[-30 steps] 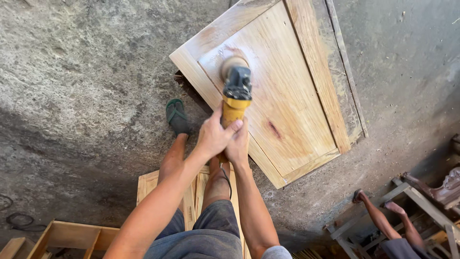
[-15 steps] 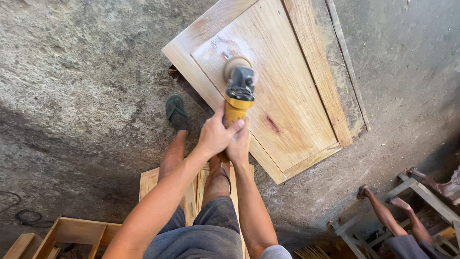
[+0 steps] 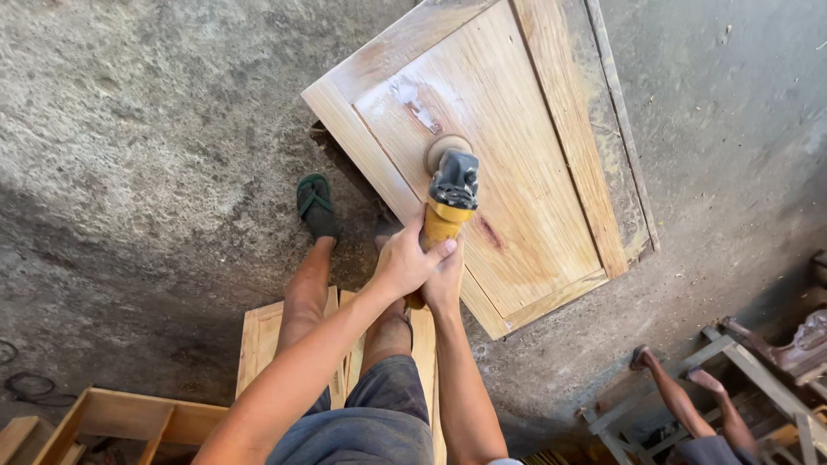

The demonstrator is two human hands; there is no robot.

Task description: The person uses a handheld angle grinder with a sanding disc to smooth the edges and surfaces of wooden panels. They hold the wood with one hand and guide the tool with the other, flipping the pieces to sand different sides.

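A yellow and black angle grinder (image 3: 448, 194) with a round sanding disc rests on a pale wooden door panel (image 3: 517, 129) lying flat above the concrete floor. Both my hands grip its yellow body: my left hand (image 3: 405, 258) wraps it from the left, and my right hand (image 3: 444, 280) holds it just below. The disc sits on the panel's inner field near the left frame rail. A whitish filler patch (image 3: 413, 99) shows on the wood above the disc.
My legs stand by the panel, a dark flip-flop (image 3: 315, 205) on one foot. Wooden frames (image 3: 258, 331) lie on the concrete floor (image 3: 129, 129) below me. Another person's legs (image 3: 680, 396) rest by a wooden frame at lower right. A cable (image 3: 26, 387) lies at far left.
The grinder has slid down along the panel toward me and slightly right, leaving the whitish patch uncovered above the disc. Both hands keep their grip.
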